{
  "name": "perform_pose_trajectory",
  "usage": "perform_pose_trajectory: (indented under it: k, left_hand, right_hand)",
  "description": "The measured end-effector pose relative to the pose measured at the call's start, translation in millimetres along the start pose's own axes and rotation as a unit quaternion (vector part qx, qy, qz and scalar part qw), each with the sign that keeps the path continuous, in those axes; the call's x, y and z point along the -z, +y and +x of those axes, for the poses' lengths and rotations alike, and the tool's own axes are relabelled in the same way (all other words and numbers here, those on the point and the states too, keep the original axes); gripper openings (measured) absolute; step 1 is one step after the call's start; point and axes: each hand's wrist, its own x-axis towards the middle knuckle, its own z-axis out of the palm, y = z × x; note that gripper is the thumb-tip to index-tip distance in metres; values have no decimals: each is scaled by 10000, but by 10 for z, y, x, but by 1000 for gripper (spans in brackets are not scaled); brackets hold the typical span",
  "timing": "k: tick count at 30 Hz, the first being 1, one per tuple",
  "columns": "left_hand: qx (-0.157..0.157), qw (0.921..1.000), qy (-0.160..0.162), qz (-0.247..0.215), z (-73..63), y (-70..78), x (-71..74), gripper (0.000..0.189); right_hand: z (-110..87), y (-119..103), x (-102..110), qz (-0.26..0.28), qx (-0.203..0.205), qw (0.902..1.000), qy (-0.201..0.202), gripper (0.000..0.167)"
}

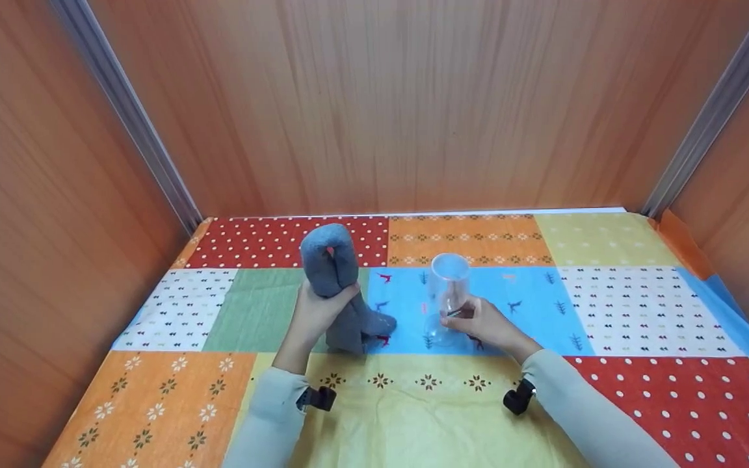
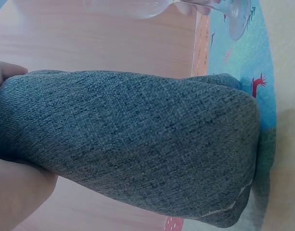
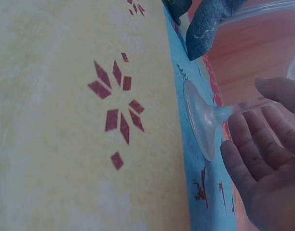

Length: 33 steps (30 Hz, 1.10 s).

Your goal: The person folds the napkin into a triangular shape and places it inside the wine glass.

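My left hand (image 1: 324,311) grips a thick, folded grey-blue cloth (image 1: 346,331) around its middle. The cloth stands upright, with a rounded loop on top and a flap sticking out to the right near the bottom. Its woven side fills much of the left wrist view. To the right is a clear stemmed glass (image 1: 450,286), upright with its foot at the blue patch. My right hand (image 1: 480,320) holds its stem between thumb and fingers. In the right wrist view, the glass's round foot (image 3: 200,122) shows beside my partly curled fingers (image 3: 256,149).
A patchwork-print tablecloth (image 1: 173,403) covers the table. Wood-grain panels (image 1: 413,110) rise at the back and both sides, with grey metal strips (image 1: 134,123) in the corners. Each wrist wears a dark strapped device (image 1: 321,398).
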Motion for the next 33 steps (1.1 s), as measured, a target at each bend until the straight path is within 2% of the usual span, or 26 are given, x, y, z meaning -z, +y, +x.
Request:
perform_pose_trajectory:
  k: [4,7,12,16,24,27,33]
  left_hand:
    - [51,10000,-32,-39,10,39,-5,65]
    - [16,10000,-22,-69,-3,65,-17,64]
    - [-128,9998,-83,-142,-10,80,-56,61]
    - [-139,9995,-187,-195,5,86,-90,59]
    - [-51,9996,-259,64,33,117,-120,60]
    - [-214,9986,-394,296,41,126,-127,57]
    - [-675,9935,-710,584,40,150,-165,54]
  right_hand:
    - [-39,35,66,51,45,9997,-252,48]
    - [-56,48,130,-162,249,9993,-213,40]
    - [-59,-11,272,-468,390,9976,323,21]
    - [-44,-108,426,-424,451,9947,819,27]
    - [-99,-350,690,-270,727,9880,1339,31]
    - [-132,-483,736,-372,975,9824,1551,31]
    - [-180,-723,739,-710,1571,9642,2016,26]
